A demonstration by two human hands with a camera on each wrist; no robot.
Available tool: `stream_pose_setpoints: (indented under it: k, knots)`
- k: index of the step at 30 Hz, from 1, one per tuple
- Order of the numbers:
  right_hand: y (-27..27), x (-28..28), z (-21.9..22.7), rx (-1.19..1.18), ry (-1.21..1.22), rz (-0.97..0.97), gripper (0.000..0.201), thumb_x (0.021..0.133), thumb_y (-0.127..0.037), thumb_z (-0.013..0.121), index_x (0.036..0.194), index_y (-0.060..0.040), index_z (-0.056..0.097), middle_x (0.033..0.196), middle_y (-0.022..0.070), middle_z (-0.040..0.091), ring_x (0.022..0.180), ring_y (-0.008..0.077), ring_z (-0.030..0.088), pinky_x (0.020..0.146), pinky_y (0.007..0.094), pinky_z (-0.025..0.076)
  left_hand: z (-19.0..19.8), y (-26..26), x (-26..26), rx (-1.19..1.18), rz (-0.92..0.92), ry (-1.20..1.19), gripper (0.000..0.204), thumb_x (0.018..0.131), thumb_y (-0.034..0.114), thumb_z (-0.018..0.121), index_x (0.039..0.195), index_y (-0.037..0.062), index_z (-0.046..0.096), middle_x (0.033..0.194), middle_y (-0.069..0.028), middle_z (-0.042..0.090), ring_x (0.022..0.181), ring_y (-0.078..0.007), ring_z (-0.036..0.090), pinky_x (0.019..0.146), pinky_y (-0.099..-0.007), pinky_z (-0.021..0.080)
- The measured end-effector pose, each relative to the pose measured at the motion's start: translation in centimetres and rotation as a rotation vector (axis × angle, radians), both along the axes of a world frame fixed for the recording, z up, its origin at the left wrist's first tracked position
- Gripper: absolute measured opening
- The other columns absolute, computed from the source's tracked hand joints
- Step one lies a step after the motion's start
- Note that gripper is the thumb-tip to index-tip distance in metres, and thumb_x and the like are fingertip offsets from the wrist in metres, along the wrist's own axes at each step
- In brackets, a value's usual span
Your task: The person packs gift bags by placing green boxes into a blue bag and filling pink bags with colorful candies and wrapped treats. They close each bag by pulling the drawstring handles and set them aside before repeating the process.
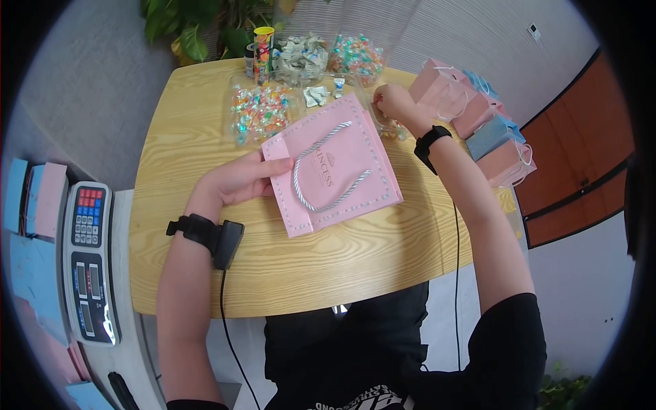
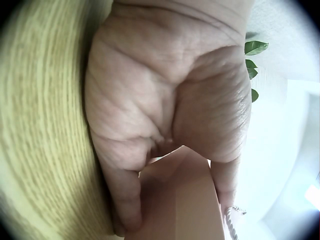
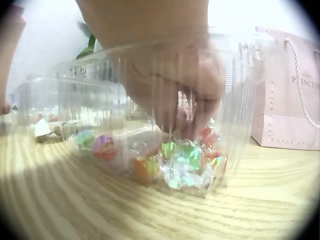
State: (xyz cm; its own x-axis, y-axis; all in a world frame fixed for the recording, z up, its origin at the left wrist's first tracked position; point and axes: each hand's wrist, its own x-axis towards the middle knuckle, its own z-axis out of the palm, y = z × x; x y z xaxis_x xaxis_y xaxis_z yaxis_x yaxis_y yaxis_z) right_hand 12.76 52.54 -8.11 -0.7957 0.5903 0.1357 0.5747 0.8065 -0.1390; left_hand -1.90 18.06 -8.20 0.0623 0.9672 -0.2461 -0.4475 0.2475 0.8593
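Observation:
A pink paper gift bag (image 1: pixel 359 147) with a silver rope handle and the word PRINCESS lies tilted in front of me. My left hand (image 1: pixel 240 179) grips its left side, thumb on the front face and fingers beneath; the left wrist view shows the pink side panel (image 2: pixel 182 200) between thumb and fingers. Beyond the bag's right edge, my right hand (image 1: pixel 396 104) reaches down into a clear plastic box (image 3: pixel 95 100). Its fingers are curled among shiny wrapped candies (image 3: pixel 187 157), with a bit of wrapper showing between them.
Another clear tray of wrapped candies (image 1: pixel 261 113) stands at the left, with silver packets (image 1: pixel 315 96) beside it. Behind are tubs of candies (image 1: pixel 357 56) and a yellow-capped tube (image 1: pixel 263 55). Pink and blue bags (image 1: pixel 493 137) line the right edge. A scale (image 1: pixel 90 260) stands left.

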Motion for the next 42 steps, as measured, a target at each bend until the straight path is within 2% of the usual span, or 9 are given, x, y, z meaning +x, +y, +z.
stream_pose_setpoints:
  k: [4,9,25,27,33,35,37,39,42]
  knots:
    - [-0.1,0.2,-0.1,0.086,0.072,0.018,0.013,0.071,-0.008,0.061,0.082,-0.0061,0.068,0.081,0.0137,0.066,0.074,0.0274,0.064,0.067,0.0358,0.05,-0.7,0.2,-0.3,0.015,-0.01,-0.014,0.063,0.088,0.018,0.06,0.139,0.0056,0.026,0.134,-0.0099,0.043,0.12,-0.0202,0.046,0.099,-0.0365,0.041]
    - [-0.3,0.6,1.1,-0.218,0.175,0.038,0.015,0.074,-0.008,0.061,0.085,0.0003,0.066,0.076,0.0123,0.065,0.056,0.0188,0.063,0.055,0.0301,0.05,-0.6,0.0,0.0,0.054,0.009,0.005,0.062,0.084,0.027,0.065,0.135,0.0088,0.034,0.126,-0.0048,0.05,0.113,-0.0165,0.051,0.094,-0.0346,0.044]
    - [-13.6,5.7,11.9,-0.825,0.431,0.107,0.018,0.085,-0.015,0.062,0.099,-0.0038,0.062,0.085,0.0015,0.062,0.074,0.0061,0.06,0.064,0.0178,0.049,-1.1,0.1,-0.4,0.067,0.035,-0.06,0.058,0.088,0.024,0.06,0.137,0.0098,0.031,0.131,-0.0061,0.046,0.117,-0.0177,0.049,0.096,-0.0373,0.044]
    - [-15.7,5.8,12.5,-1.021,0.416,0.141,0.017,0.083,-0.015,0.064,0.097,-0.0049,0.064,0.085,-0.0002,0.063,0.08,0.0058,0.058,0.069,0.0203,0.048,-0.9,0.1,-0.4,0.025,0.043,-0.157,0.066,0.089,0.013,0.056,0.142,0.0079,0.017,0.139,-0.0115,0.036,0.125,-0.0221,0.042,0.104,-0.0379,0.037]
    - [-17.1,4.5,10.0,-1.127,0.292,0.22,0.02,0.086,-0.014,0.061,0.103,-0.0032,0.061,0.096,0.0026,0.063,0.083,0.0074,0.06,0.068,0.0203,0.05,-0.8,0.1,-0.3,0.057,0.048,-0.153,0.068,0.089,0.012,0.056,0.142,0.0068,0.015,0.138,-0.0118,0.037,0.124,-0.0224,0.042,0.104,-0.0381,0.037]
    - [-17.6,3.6,7.9,-1.312,0.386,0.281,0.028,0.083,-0.014,0.064,0.109,-0.003,0.059,0.093,0.0026,0.063,0.077,0.0078,0.06,0.06,0.0209,0.05,-0.8,0.0,-0.4,0.05,0.046,-0.148,0.067,0.089,0.013,0.057,0.142,0.0068,0.016,0.138,-0.0118,0.037,0.124,-0.0224,0.043,0.103,-0.0378,0.038]
    - [-18.3,3.5,6.9,-1.201,0.267,0.242,0.032,0.084,-0.016,0.063,0.113,-0.0022,0.056,0.098,0.0044,0.062,0.08,0.0096,0.061,0.063,0.024,0.052,-0.7,0.1,-0.2,0.047,0.039,-0.142,0.067,0.089,0.013,0.057,0.142,0.0067,0.017,0.138,-0.0119,0.037,0.123,-0.0224,0.043,0.103,-0.0375,0.038]
    - [-18.7,3.5,5.9,-1.413,0.155,0.211,0.037,0.085,-0.019,0.061,0.117,-0.0018,0.054,0.102,0.0065,0.062,0.083,0.0119,0.061,0.068,0.0269,0.053,-0.4,-0.1,0.1,0.044,0.042,-0.052,0.06,0.088,0.024,0.06,0.137,0.0078,0.029,0.129,-0.0067,0.047,0.115,-0.0169,0.049,0.094,-0.0343,0.045]
    - [-19.8,3.6,9.1,-1.23,-0.079,0.317,0.043,0.085,-0.022,0.061,0.123,-0.0028,0.05,0.104,0.0081,0.061,0.087,0.0134,0.06,0.069,0.028,0.052,-0.8,0.0,-0.1,0.06,0.027,-0.005,0.062,0.087,0.025,0.062,0.137,0.0087,0.029,0.129,-0.0066,0.047,0.115,-0.0165,0.05,0.094,-0.0342,0.045]
